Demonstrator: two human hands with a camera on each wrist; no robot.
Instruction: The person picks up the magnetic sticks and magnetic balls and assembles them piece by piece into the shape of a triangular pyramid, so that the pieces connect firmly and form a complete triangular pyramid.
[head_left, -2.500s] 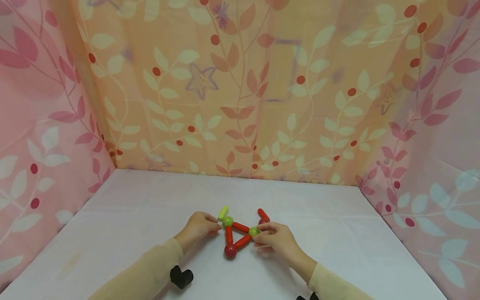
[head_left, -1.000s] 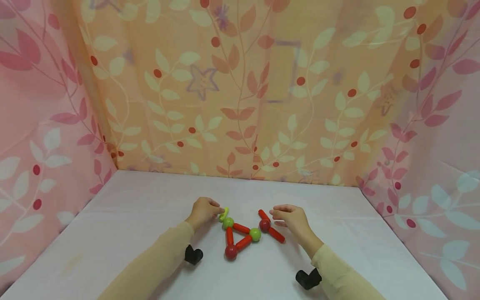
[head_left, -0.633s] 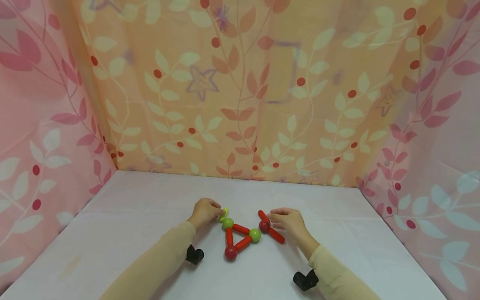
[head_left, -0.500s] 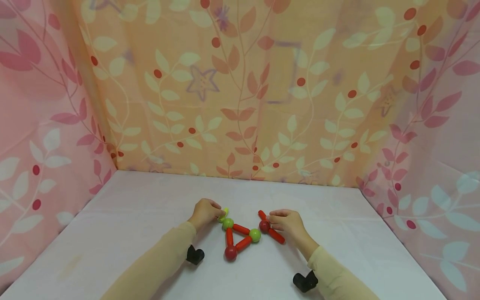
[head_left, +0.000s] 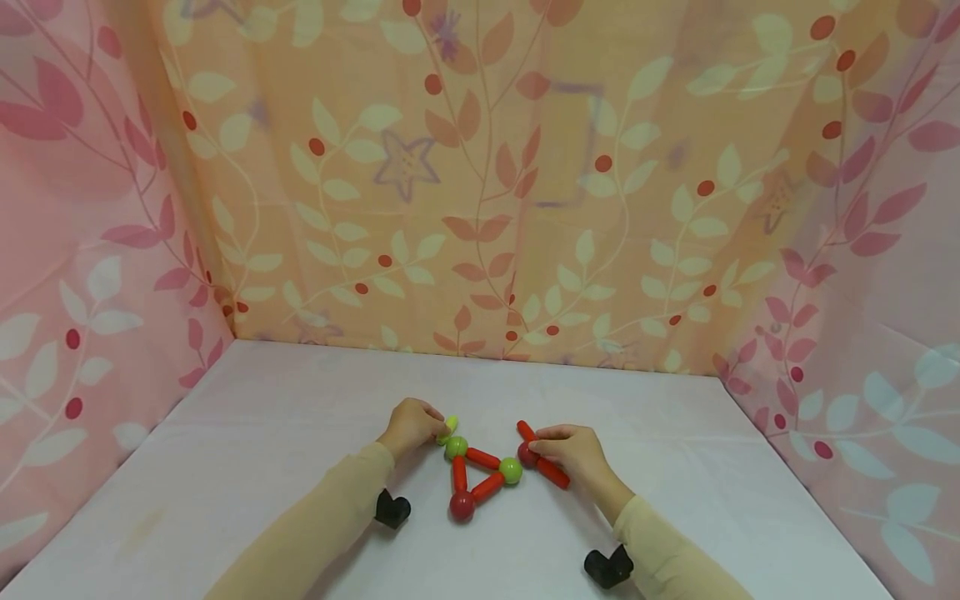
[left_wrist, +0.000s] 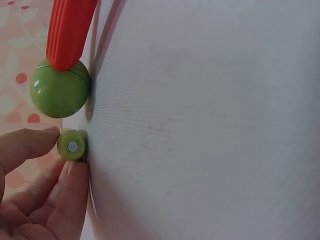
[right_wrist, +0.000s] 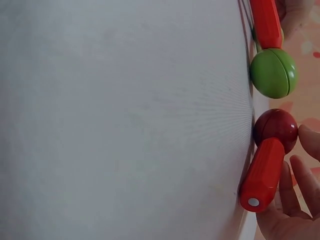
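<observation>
My left hand pinches a yellow-green stick between thumb and fingers. In the left wrist view the end of that stick faces the camera, a small gap from a green ball. Three red sticks, two green balls and a red ball form a triangle on the table. To its right, my right hand holds a second red ball with thumb and fingertips. Two red sticks join this ball, one pointing toward the front right. The right wrist view shows the held ball apart from the nearest green ball.
A white cloth covers the table. Patterned fabric hangs behind and on both sides. A black piece is at the left sleeve and another at the right sleeve.
My right hand has moved left and slightly toward the front, and its fingers have taken hold of the red ball. My left hand has barely moved over the last half second.
</observation>
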